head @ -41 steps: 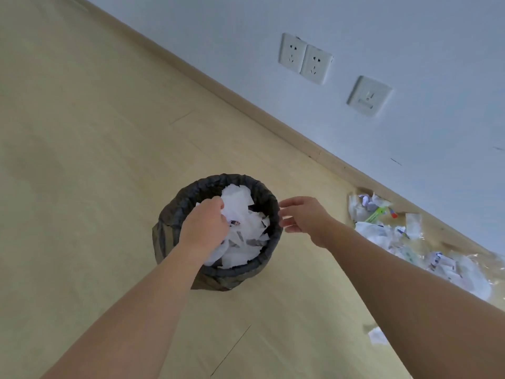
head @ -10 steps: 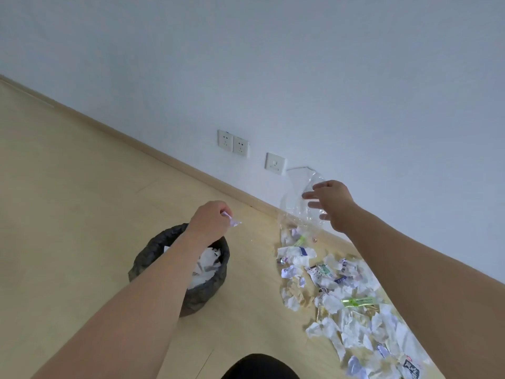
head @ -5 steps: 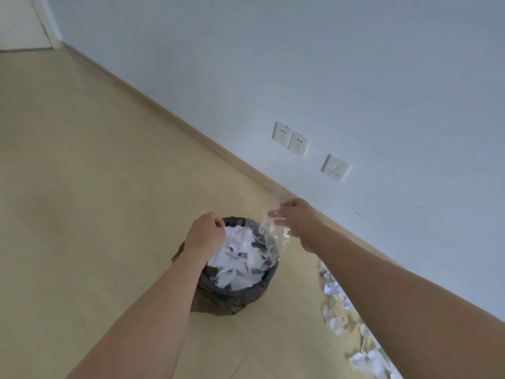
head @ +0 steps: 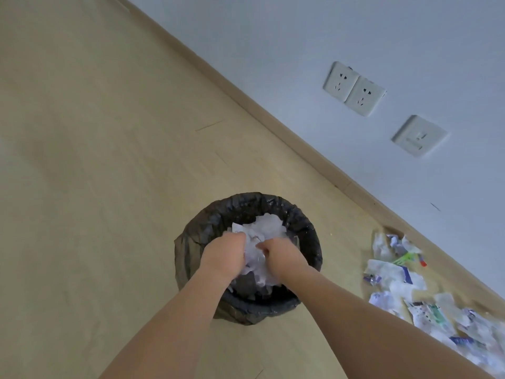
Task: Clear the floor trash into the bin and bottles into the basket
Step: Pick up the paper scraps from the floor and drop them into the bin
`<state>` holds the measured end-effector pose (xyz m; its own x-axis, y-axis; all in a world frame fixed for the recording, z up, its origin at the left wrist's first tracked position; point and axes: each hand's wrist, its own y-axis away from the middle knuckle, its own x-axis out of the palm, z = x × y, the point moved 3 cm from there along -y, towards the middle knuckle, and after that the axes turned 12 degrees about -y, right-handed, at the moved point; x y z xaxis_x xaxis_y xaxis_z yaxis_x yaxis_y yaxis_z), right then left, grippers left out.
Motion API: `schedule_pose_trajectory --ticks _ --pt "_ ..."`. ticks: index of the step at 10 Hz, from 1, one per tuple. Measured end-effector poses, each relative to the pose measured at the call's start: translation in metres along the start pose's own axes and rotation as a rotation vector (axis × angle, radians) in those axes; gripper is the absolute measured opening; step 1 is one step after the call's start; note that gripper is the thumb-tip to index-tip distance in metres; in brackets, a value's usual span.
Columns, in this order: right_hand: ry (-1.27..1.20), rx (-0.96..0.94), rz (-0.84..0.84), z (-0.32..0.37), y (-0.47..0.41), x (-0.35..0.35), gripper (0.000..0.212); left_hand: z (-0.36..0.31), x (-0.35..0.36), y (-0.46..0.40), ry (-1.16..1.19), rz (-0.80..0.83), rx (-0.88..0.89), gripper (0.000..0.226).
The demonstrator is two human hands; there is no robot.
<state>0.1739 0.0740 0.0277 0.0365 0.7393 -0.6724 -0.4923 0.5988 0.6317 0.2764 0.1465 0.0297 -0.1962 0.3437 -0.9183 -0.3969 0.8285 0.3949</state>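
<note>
Wooden floor [head: 95, 160], white wall upper right. Black-lined bin [head: 306, 228] at lower centre, full of crumpled paper [head: 266, 228]. Left hand [head: 222, 255] and right hand [head: 284, 257] inside bin, fingers curled into paper. Floor trash pile [head: 410, 285] at lower right, along wall.

A round bin lined with a glossy black plastic bag [head: 303, 228] holds white crumpled paper [head: 266, 227], while to its right the pale beige wood-grain floor [head: 109, 160] carries white scraps [head: 396, 277] flecked blue, green and red.
</note>
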Motion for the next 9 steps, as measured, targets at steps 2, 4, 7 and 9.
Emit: schedule_pose_trajectory --ticks 2,4,7,9 --pt "0.079 0.038 0.205 -0.016 -0.052 0.044 0.042 -0.01 0.031 -0.033 -0.121 0.165 0.019 0.024" --pt "-0.106 -0.021 0.195 -0.024 -0.037 0.033 0.054 -0.007 0.029 -0.033 -0.147 0.327 -0.071 0.032" --pt "-0.362 -0.104 -0.174 -0.092 0.115 -0.085 0.041 -0.072 -0.112 0.053 -0.31 -0.096 0.089 0.013" --pt "-0.507 0.119 -0.124 -0.24 0.198 -0.092 0.022 -0.213 -0.124 0.082 -0.126 -0.041 0.273 0.024"
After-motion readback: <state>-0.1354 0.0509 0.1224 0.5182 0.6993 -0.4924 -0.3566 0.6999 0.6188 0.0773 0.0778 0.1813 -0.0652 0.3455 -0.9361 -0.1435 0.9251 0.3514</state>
